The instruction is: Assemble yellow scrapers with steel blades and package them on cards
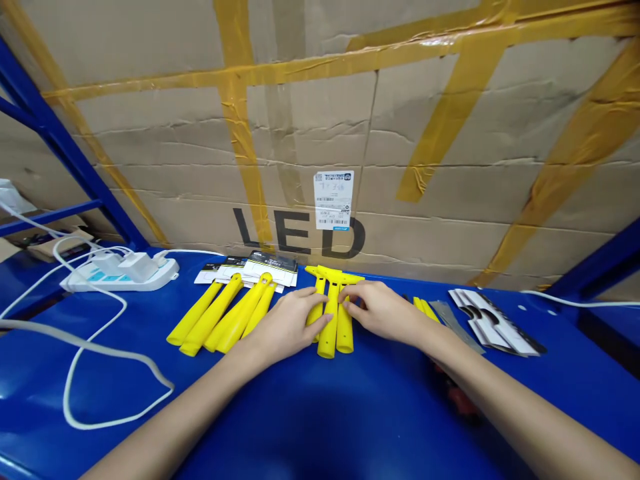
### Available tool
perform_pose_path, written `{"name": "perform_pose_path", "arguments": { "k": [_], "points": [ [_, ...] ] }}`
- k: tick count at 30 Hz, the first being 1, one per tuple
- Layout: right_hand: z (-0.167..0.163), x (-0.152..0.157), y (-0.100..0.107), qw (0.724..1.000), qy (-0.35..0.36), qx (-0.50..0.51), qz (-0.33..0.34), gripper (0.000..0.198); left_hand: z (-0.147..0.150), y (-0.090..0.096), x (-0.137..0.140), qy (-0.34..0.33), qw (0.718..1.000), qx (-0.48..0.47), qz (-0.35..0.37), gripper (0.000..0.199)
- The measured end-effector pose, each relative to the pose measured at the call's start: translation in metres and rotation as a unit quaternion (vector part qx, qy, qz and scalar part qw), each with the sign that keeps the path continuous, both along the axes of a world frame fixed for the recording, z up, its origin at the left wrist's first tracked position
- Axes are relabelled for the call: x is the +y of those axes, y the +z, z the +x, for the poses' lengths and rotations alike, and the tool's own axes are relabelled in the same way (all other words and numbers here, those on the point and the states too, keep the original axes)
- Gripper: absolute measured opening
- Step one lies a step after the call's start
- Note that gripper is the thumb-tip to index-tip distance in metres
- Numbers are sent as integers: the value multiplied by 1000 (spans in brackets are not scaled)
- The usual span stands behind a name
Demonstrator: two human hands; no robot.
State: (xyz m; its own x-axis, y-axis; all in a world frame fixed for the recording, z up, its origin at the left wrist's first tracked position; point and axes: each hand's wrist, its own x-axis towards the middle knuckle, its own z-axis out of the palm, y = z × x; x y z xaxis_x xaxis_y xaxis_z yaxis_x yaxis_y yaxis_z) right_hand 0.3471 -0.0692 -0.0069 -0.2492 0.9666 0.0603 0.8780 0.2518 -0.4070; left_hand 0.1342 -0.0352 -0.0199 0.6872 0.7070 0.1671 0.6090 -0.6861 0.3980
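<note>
Several yellow T-shaped plastic handles [327, 333] lie side by side at the middle of the blue table, their crossbars toward the cardboard and their round hollow ends toward me. My left hand [293, 319] is closed about the left and middle ones, its thumb resting on the middle handle. With curled fingers, my right hand [383, 308] grips at the upper part of the right-hand handle, just below the crossbar. The fingertips of both hands partly cover the pieces. To the left, several yellow tapered handles [220, 317] rest with their narrow ends on printed cards [270, 267].
Right of my right hand are thin yellow strips [425, 308], grey strips [455, 325] and white-and-black card sleeves [493, 323]. A white power strip [145, 273] with looping cables sits at left. Behind the blue table [320, 413] stands a large taped cardboard box [320, 133]; blue frame posts [85, 147] flank it.
</note>
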Motion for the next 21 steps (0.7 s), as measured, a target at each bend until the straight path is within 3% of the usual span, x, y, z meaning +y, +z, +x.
{"name": "perform_pose_path", "arguments": {
  "k": [4, 8, 15, 19, 21],
  "points": [
    [2, -11, 2, 999, -47, 15, -4, 33, 7, 5, 1, -17, 1000, -9, -20, 21],
    [-4, -11, -1, 994, -108, 32, -3, 37, 16, 2, 3, 15, 999, 6, -41, 11],
    [-6, -7, -6, 988, -137, 66, -20, 31, 18, -1, 1, 10, 997, 31, -76, 21],
    [-10, -8, -6, 979, -178, 83, -47, 37, 13, -4, -1, 8, 993, -36, -109, 25],
    [-14, -5, -7, 973, -203, 97, -57, 36, 12, -7, 0, 29, 984, -93, -148, 37]
  ]
}}
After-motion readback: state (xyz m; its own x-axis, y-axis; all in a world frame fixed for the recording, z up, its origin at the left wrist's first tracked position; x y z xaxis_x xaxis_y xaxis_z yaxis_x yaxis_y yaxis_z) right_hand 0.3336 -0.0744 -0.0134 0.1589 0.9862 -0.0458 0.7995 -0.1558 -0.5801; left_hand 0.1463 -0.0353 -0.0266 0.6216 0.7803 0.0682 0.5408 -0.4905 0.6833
